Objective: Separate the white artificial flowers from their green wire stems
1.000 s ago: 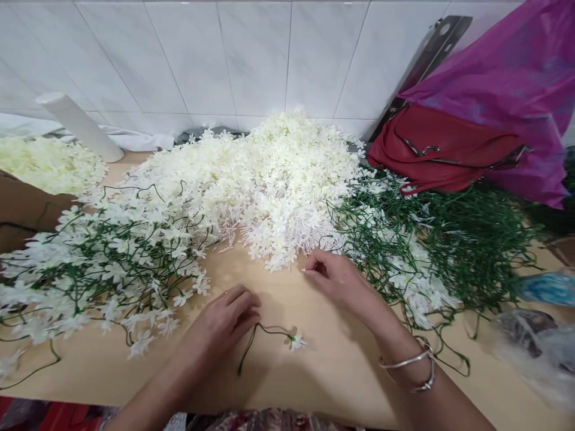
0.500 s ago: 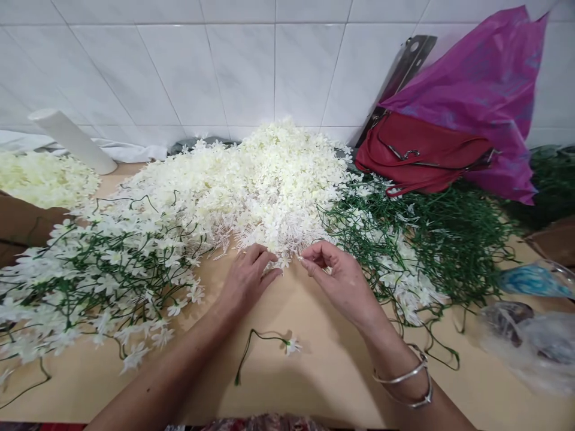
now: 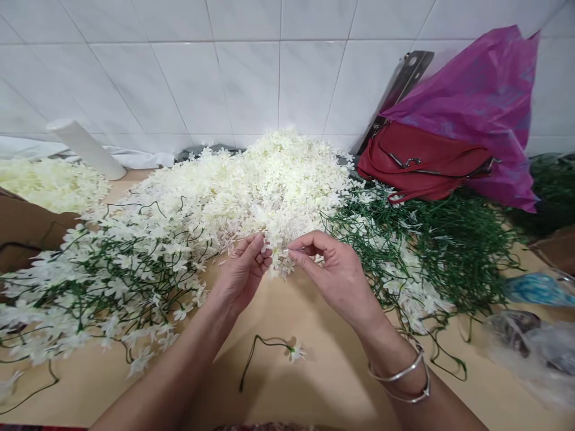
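My left hand is closed in a pinch at the front of a big heap of white artificial flower heads. At its fingertips shows a small white artificial flower. My right hand, a little to the right, has thumb and forefinger pressed together. Something thin and pale pokes out at their tips, too small to name. Between my forearms on the table lies one finished-looking white flower on a bent green stem. A silver bangle circles my right wrist.
Stemmed white flowers pile up on the left, green stems on the right. Behind those sit a red handbag and a purple plastic bag. A white roll leans at back left. A clear plastic bag lies far right.
My left hand has turned palm-up and lifted from the heap's edge with a flower at its fingertips. My right hand has shifted slightly left toward it. The view has tilted up a little.
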A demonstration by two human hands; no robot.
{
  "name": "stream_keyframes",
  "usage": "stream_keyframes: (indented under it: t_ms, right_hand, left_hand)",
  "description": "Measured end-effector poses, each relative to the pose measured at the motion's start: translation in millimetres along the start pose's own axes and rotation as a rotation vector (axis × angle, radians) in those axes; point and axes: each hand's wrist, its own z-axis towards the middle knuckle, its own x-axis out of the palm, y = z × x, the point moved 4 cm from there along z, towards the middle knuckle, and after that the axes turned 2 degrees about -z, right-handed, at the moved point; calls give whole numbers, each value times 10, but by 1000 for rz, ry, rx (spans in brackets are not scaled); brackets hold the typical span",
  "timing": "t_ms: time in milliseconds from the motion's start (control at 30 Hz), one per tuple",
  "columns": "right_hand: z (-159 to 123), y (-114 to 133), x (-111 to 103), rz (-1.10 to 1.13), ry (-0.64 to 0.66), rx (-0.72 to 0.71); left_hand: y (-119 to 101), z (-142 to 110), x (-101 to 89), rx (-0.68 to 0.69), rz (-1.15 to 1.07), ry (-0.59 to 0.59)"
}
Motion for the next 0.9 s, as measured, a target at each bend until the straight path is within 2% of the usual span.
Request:
stream_keyframes:
  t_ms: [100,200,367,500,733,900]
  right_hand:
    - [14,144,72,1,-52,-83]
    - [-10,155,145,-11,-87,-95]
    - [-62,28,156,13,-188,6]
    - [-94,-35,152,5,-221,45]
    - [-129,-68,195,-75,-233,75]
    - [-135,-99,206,-74,-226,98]
  left_hand:
    - [37,-69,119,-113,-189,-19]
    - [66,-126,177,-100,-199,26]
    - [115,-157,137,4,-17,98]
    - [135,-175,100,78,109,130]
    - [-4,-229,125,340,483,116]
    - [34,-229,141,297,528,145]
